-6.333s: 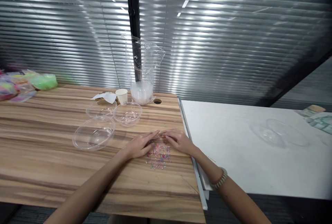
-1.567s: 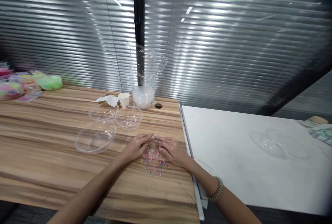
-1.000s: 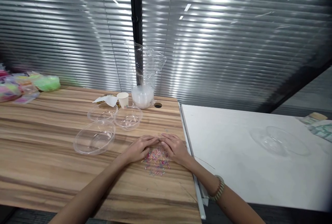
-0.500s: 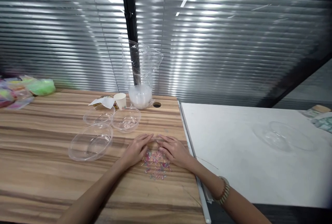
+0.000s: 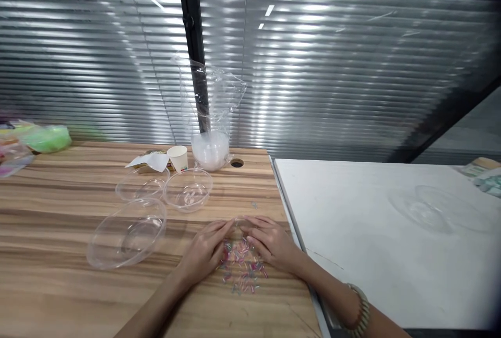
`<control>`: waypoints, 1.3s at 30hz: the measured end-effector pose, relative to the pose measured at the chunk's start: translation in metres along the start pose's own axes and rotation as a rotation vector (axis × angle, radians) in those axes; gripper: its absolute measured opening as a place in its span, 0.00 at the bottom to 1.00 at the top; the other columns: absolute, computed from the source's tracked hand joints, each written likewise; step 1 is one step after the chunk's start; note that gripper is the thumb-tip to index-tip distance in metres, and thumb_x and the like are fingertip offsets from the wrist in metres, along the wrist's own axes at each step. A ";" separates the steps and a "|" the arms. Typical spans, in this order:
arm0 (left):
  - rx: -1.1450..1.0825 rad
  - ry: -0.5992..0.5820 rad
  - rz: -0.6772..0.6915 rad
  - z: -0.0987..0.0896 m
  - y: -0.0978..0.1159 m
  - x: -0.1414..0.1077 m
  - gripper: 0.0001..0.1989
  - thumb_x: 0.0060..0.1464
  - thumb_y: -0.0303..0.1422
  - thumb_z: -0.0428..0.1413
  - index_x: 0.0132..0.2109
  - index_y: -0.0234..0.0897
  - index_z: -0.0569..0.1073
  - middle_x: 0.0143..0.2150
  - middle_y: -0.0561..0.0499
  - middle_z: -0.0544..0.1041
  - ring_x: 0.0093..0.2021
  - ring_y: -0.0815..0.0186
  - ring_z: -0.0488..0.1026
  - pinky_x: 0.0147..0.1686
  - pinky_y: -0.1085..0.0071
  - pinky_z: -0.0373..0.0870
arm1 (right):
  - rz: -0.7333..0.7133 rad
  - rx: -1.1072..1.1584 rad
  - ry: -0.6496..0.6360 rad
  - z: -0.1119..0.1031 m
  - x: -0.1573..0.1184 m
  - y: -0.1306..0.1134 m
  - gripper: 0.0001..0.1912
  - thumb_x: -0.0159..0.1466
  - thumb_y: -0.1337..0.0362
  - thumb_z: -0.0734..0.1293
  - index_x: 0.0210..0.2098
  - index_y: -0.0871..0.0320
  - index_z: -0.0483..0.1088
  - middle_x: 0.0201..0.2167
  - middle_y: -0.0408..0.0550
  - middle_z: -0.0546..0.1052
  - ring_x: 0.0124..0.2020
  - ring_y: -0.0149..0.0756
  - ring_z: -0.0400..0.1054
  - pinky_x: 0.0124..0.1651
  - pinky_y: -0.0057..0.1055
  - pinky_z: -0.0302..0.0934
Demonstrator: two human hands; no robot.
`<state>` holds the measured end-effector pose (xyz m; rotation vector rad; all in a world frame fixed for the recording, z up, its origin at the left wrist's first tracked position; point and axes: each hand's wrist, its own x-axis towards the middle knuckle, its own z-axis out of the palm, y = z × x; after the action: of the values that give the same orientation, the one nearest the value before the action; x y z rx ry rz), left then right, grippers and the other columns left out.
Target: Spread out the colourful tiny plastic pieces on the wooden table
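Two bare hands at a loose patch of small colourful pieces [image 5: 245, 265], lower centre of the frame.
Silvery blinds [image 5: 332, 67] span the top; below lie a wooden table [image 5: 58, 213] at left and centre and a white table [image 5: 352, 265] at right. A clear bag [image 5: 225, 90] stands upper centre, with three clear bowls [image 5: 135, 244] grouped left of centre. The left hand [image 5: 203, 252] and right hand [image 5: 274, 244] rest palm-down on the wooden table, flanking the far part of the patch, fingers held close and angled inward, fingertips near one another; whether they pinch anything cannot be told. A paper cup [image 5: 178, 158] stands behind the bowls; a beaded bracelet [image 5: 362, 312] circles the right wrist.
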<state>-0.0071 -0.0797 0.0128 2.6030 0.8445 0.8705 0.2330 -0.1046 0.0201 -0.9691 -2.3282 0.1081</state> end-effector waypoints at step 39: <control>-0.330 -0.219 -0.195 0.001 -0.004 0.021 0.42 0.62 0.29 0.49 0.69 0.39 0.26 0.62 0.41 0.64 0.66 0.60 0.54 0.64 0.52 0.51 | 0.323 0.143 0.202 -0.004 0.000 0.020 0.18 0.72 0.60 0.54 0.47 0.57 0.72 0.50 0.51 0.74 0.53 0.41 0.67 0.55 0.43 0.62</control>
<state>0.0057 -0.0642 0.0198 2.2365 0.8007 0.5992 0.2475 -0.0909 0.0173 -1.2163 -1.9393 0.2883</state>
